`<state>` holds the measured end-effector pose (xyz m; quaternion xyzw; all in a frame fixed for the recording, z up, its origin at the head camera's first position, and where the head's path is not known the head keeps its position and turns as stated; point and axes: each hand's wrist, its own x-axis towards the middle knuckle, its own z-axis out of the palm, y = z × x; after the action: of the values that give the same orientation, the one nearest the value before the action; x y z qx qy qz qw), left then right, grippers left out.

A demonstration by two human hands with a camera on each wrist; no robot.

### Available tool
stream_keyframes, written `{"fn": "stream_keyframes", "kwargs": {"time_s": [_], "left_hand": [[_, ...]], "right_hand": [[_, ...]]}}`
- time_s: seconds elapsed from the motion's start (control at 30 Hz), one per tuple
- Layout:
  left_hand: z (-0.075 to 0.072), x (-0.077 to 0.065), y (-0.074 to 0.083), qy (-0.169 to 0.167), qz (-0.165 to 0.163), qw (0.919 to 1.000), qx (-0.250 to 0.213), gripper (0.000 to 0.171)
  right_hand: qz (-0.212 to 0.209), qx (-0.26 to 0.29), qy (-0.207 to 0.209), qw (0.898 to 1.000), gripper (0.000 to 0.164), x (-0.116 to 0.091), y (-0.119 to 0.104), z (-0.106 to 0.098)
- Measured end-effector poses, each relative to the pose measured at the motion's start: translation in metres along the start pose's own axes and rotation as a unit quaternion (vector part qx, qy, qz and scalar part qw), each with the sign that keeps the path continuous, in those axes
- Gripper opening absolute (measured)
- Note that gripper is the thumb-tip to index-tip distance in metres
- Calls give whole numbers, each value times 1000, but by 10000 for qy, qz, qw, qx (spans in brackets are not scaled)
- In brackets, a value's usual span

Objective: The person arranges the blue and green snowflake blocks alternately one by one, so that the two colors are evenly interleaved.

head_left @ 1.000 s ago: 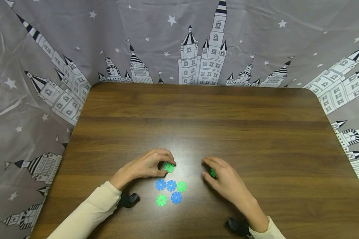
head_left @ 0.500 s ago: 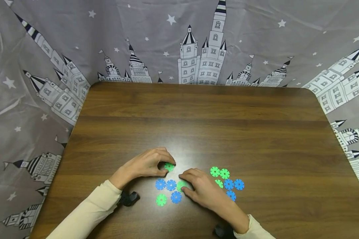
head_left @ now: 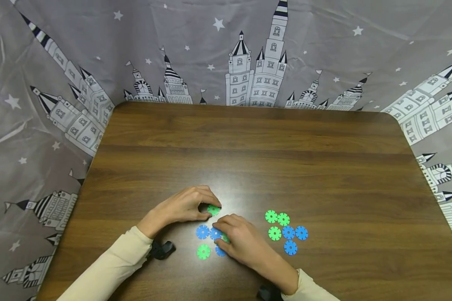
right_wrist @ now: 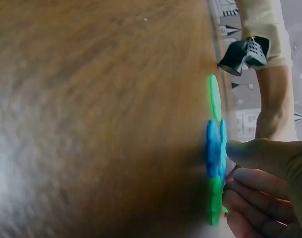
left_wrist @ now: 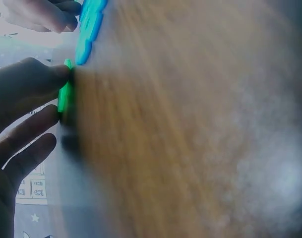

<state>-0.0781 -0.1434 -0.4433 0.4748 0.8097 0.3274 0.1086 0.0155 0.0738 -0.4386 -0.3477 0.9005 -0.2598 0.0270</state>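
Observation:
My left hand pinches a green notched plastic disc by its edges, between thumb and fingers; the left wrist view shows this green disc edge-on. Just to the right and nearer, my right hand spreads thumb and fingertips about a blue notched disc. A second green disc and another blue one are partly hidden under that hand. Beside them lie a blue disc and a green disc. In the right wrist view, the thumb reaches the blue discs.
To the right lies a flat group of green discs and blue discs. All rest on the brown wooden table. A grey castle-print cloth hangs behind and at the sides. Black wrist cameras sit at the wrists.
My right hand has moved left from the right-hand disc group, past a green disc, to the blue disc. That group is now uncovered. My left hand stays on its green disc.

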Motion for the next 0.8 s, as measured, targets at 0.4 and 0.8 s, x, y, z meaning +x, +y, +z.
{"fn": "stream_keyframes", "kwargs": {"time_s": [0.4, 0.8], "left_hand": [[1, 2, 0, 84, -39, 9999, -96, 29], [2, 4, 1, 52, -350, 9993, 103, 30]], "right_hand": [[-278, -522, 328, 9977, 27, 3, -3, 7], [-911, -889, 247, 9916, 23, 4, -3, 7]]}}
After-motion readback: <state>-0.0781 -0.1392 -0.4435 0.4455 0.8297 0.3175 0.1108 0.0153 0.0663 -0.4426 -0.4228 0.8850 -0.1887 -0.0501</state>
